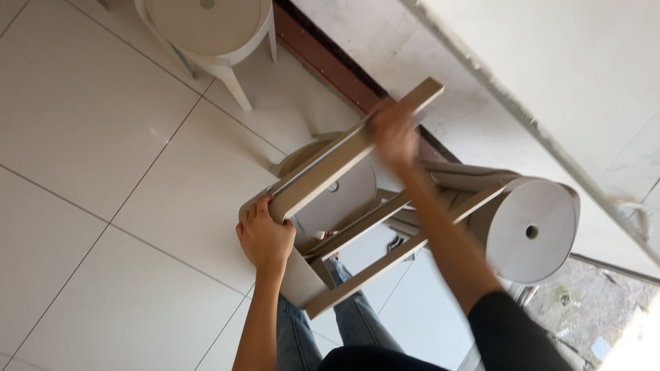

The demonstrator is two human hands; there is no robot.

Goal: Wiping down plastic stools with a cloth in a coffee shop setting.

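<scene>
Head view: hands (264, 237) gripping stacked stools (412, 206)

Setting: tiled room edge, likely a home or café porch. Large pale floor tiles (103, 124), white plastic stools (206, 34), white wall (550, 62), rough open ground (584, 302) just beyond.

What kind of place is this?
Probably a tiled porch or cafe corner by a wall: pale floor tiles, a white round stool, and stacked beige stools gripped by both hands.
</scene>
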